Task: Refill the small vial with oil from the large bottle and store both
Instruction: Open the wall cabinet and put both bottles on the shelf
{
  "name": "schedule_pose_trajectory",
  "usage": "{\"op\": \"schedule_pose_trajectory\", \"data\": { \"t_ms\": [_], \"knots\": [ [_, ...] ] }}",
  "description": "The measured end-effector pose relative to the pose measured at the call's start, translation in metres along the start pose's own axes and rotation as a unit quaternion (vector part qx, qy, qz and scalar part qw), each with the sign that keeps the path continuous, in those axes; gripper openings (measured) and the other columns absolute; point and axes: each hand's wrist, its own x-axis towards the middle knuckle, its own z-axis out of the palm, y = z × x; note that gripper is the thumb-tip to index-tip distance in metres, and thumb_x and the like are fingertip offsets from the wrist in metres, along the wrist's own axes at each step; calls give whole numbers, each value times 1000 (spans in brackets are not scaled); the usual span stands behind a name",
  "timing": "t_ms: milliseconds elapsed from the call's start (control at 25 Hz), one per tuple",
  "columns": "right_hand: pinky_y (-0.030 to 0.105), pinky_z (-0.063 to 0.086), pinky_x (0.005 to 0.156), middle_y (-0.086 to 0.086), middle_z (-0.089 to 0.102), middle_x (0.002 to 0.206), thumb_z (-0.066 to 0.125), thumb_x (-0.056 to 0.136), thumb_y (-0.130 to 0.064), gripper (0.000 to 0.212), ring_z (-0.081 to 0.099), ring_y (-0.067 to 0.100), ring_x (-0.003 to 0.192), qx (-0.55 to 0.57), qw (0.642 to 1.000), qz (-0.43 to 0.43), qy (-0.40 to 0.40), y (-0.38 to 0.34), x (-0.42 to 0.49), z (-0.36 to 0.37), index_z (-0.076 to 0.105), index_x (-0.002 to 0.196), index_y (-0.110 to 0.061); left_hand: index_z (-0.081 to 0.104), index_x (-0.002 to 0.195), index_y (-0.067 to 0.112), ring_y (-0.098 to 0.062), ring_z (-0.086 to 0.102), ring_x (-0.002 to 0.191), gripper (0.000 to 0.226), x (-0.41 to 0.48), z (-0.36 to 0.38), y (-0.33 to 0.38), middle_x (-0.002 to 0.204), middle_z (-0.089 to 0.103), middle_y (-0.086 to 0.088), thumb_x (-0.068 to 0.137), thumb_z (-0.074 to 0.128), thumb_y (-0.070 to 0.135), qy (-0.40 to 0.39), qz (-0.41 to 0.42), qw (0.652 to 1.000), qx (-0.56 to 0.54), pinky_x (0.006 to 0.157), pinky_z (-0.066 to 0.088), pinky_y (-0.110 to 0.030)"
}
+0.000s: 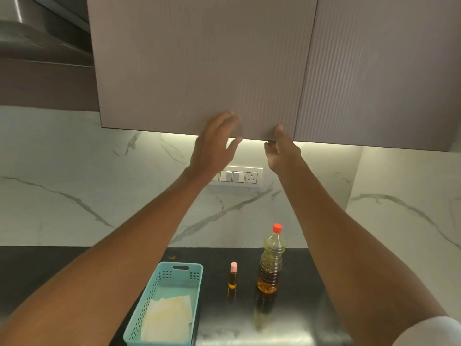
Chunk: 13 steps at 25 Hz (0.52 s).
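Hands are both up at the lower edge of the cabinet door (199, 58) in the head view (the only one). The left hand (217, 143) is spread flat on the door face and grips nothing. The right hand (282, 151) hooks the bottom edge, thumb on the front and fingers curled under. The door looks closed. The small vial (233, 280) and large bottle (270, 263) stand capped and upright on the counter (299, 265), well below the hands and between the forearms. Their long axes are vertical. The bottle is nearer the right arm, and the vial sits between the bottle and the basket (179, 274). My read: filling is done and the door has to open first, then a reach straight down, with the right hand closest to the bottle.
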Motion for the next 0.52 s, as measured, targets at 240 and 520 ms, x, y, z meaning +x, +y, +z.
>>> {"op": "schedule_pose_trajectory", "data": {
  "t_ms": [240,520],
  "knots": [
    [29,57,90,7,70,96,71,91,-26,25,70,22,98,-38,994,-91,-43,-2,-63,-34,65,96,-2,48,149,10,-28,39,147,56,-47,-3,31,158,43,-13,99,63,30,71,18,995,69,105,53,-46],
    [22,57,81,-13,67,86,73,86,-37,23,69,11,88,-175,940,-290,-39,8,-163,-57,58,93,-21,48,145,12,-30,46,142,61,-76,-40,72,152,50,-14,93,67,37,196,-50,979,39,116,41,-41]
  ]
}}
